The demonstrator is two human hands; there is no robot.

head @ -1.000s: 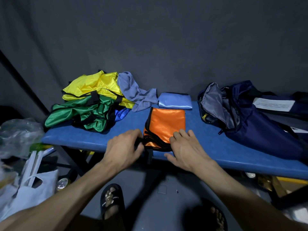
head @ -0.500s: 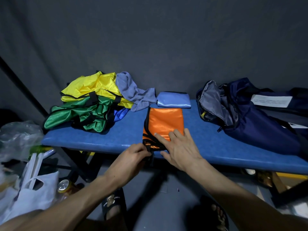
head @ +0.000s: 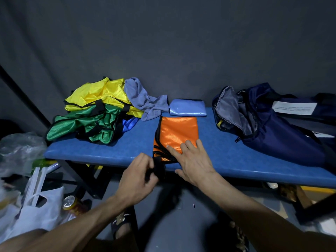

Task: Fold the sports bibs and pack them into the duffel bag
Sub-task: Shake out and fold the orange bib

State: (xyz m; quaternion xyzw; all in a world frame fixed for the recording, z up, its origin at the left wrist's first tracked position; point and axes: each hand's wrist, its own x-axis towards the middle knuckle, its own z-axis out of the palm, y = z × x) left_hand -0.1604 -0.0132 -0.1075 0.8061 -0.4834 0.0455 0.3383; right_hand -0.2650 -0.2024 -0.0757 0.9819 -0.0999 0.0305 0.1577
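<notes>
— Two hands are seen at the near edge of the blue worktop [head: 112,151]. How are they set?

— The right hand [head: 193,160] is laid flat, fingers straight, on the near end of the folded orange bib [head: 177,132]. The left hand [head: 136,176] is curled round a black strap [head: 160,165] that hangs from the bib's near edge over the worktop's rim.

— Where are the other bibs found?

— A folded light blue bib [head: 188,110] is placed just beyond the orange one, at twelve o'clock from it. At ten o'clock a loose heap is piled: a yellow bib [head: 98,96] over a green bib [head: 81,124], with a grey-blue cloth [head: 143,100] draped beside them.

— And the bag?

— The navy duffel bag [head: 272,131] is lying at two o'clock from the orange bib — unzipped, its grey lining shown, well apart from the hands.
</notes>
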